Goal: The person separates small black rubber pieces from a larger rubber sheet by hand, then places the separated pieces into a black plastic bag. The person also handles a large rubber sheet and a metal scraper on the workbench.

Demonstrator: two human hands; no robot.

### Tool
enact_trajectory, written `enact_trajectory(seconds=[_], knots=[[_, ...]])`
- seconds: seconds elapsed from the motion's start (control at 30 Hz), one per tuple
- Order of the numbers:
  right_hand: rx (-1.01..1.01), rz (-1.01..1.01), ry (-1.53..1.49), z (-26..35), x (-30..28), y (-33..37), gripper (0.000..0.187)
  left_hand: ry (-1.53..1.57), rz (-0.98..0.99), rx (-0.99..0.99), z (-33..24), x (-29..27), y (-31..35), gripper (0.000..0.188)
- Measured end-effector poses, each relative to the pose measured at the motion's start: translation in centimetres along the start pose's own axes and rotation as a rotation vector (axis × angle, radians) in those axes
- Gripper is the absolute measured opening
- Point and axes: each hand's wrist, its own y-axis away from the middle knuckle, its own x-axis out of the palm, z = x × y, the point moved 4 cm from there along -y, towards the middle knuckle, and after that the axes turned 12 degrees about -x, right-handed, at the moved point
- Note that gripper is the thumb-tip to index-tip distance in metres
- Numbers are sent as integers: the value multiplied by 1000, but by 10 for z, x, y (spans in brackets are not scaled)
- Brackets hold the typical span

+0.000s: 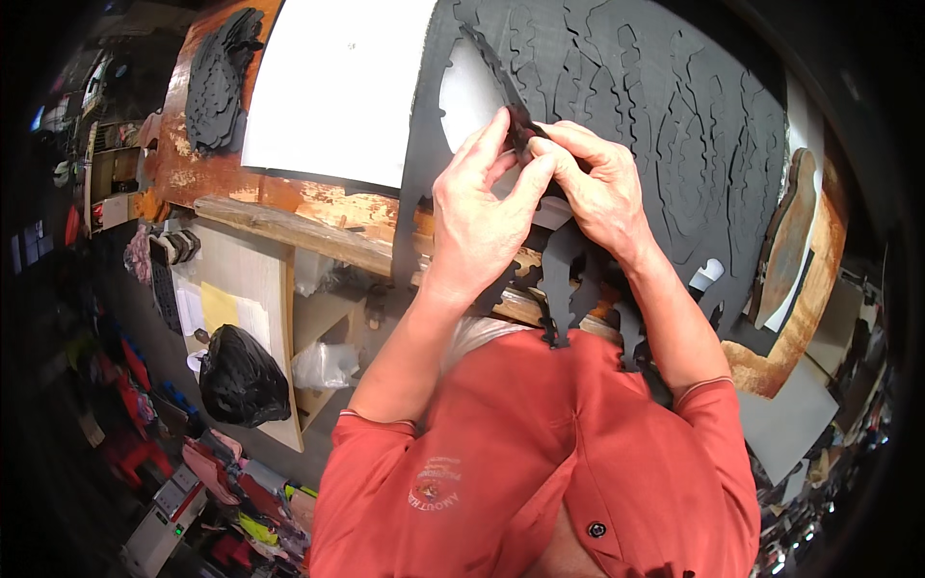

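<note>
A large black sheet (665, 96), scored with several wavy, toothed cut lines, covers the right part of the worktable. Over its near left part, both my hands meet at a dark toothed piece (506, 85) of the same material, tilted up from the sheet. My left hand (482, 207) pinches it from the left with thumb and fingers. From the right, my right hand (602, 183) closes its thumb and fingertips on it. White shows through an opening (467, 96) beside the piece. Loose curved black strips (561, 275) hang at the table edge below my wrists.
A pile of black toothed cut pieces (222, 82) lies at the far left, beside a white sheet (337, 87). A long curved wooden shape (788, 236) rests at right, near a small white object (708, 275). Lower left, a black plastic bag (241, 376) sits on a lower board.
</note>
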Motion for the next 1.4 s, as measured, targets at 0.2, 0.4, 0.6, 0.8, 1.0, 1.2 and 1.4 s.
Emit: enact_trajectory(seconds=[0.2,0.4,0.6,0.8,1.0,1.2,1.4], knots=[[55,-84,-174,0,4,-5,26,306,-68,66,6,-3,-8,38],[9,-416,-14,16,-43,-22,26,431,-97,-138,27,-31,-15,39],[-597,-96,701,34,12,-25,16,401,-66,-123,22,-27,-9,29],[-395,74,571,35,16,-23,35,403,13,-68,13,-23,-11,25],[-391,-19,480,22,5,-35,25,158,83,-84,15,-26,-14,21],[63,-405,154,1,-77,-33,30,252,-153,-38,21,-63,-21,25],[-96,-802,303,21,-192,-8,34,391,-267,-83,36,-94,-32,24]])
